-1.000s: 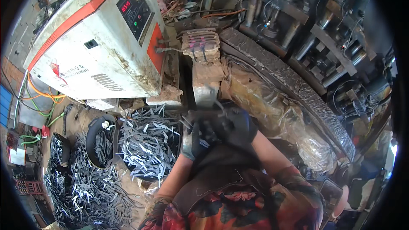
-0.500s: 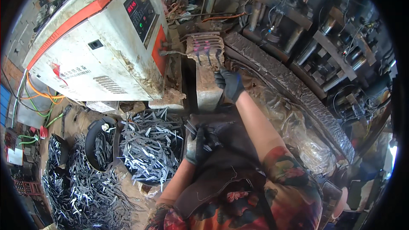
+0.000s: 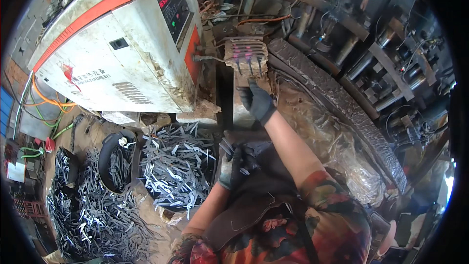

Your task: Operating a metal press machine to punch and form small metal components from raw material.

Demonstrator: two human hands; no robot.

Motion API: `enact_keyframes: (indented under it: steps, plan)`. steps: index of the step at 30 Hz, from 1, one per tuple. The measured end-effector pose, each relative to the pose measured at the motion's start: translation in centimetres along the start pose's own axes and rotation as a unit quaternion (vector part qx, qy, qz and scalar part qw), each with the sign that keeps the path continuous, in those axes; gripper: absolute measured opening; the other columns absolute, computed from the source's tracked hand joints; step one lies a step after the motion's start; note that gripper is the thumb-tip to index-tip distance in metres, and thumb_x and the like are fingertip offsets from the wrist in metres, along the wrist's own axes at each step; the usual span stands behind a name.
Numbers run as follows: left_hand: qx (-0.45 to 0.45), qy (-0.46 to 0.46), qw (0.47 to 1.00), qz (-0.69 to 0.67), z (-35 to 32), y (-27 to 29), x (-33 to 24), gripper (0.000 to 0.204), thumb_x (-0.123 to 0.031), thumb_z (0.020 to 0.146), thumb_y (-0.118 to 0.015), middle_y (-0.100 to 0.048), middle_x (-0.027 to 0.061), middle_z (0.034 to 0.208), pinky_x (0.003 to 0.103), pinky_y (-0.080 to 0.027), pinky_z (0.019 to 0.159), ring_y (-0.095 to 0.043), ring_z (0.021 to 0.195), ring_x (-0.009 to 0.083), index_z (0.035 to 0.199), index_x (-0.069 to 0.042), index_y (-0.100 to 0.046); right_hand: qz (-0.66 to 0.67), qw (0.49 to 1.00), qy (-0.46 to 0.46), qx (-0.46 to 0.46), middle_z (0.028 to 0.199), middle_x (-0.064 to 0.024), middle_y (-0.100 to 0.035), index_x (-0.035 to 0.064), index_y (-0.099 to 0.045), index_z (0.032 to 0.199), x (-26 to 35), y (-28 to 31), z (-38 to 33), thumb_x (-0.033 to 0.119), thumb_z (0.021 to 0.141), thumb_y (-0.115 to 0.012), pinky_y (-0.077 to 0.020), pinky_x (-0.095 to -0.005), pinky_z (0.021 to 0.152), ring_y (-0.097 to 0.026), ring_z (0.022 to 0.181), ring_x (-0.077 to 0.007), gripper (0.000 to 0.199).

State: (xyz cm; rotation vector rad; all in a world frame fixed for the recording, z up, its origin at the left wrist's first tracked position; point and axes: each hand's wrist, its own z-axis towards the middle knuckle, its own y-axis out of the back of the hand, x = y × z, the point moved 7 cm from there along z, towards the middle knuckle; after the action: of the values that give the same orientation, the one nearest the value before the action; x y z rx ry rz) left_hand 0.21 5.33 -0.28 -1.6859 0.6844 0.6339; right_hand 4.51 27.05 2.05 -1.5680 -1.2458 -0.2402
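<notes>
My left hand (image 3: 232,164), in a dark glove with a pale cuff, is closed around several dark metal strips (image 3: 226,145) whose ends stick out past the fingers. It rests low in front of my dark apron. My right hand (image 3: 258,102), in a dark glove, hovers in front of a crusted heating block (image 3: 245,54), its fingers apart and nothing visible in them. Dark metal strips (image 3: 249,64) poke out of the block's near side, with pinkish glowing spots behind them. Below the block stands a pale brick-like pillar (image 3: 242,113).
A white and orange machine (image 3: 122,54) with a lit display stands at left, piped to the block. A tub of metal strips (image 3: 178,166) sits left of my left hand, beside a larger heap (image 3: 97,215). A foil-wrapped beam (image 3: 337,95) and press machinery (image 3: 386,63) stand at right.
My right hand has drawn back a little from the strip ends, and its fingers have spread. The left hand keeps its strips. The whole view has shifted slightly.
</notes>
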Motion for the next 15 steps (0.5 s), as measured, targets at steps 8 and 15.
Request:
enact_keyframes:
  steps: [8,15]
  plan:
    - [0.011,0.015,0.997,0.074,0.7,-0.9,0.6,0.028,-0.026,0.1,-0.045,-0.062,0.0054,0.093,0.026,-0.049,0.061,-0.06,0.072,0.0128,0.118,-0.006,-0.053,0.257,0.964,0.065,0.016,0.08,-0.0064,-0.067,0.0005,-0.061,0.094,1.5,0.3,5.9,0.03,0.096,-0.052,-0.0491,-0.015,0.046,-0.06,0.06,-0.0096,0.031]
    - [0.054,0.01,0.996,0.075,1.1,3.1,2.2,0.02,-0.021,0.097,-0.047,-0.064,0.0095,0.095,0.042,-0.049,0.082,-0.061,0.086,0.0213,0.106,-0.005,-0.057,0.304,0.931,-0.105,0.173,0.076,-0.0003,-0.059,0.0073,-0.062,0.096,-6.5,4.3,-10.0,0.024,0.097,-0.05,-0.046,-0.0179,0.054,-0.057,0.063,-0.0067,0.021]
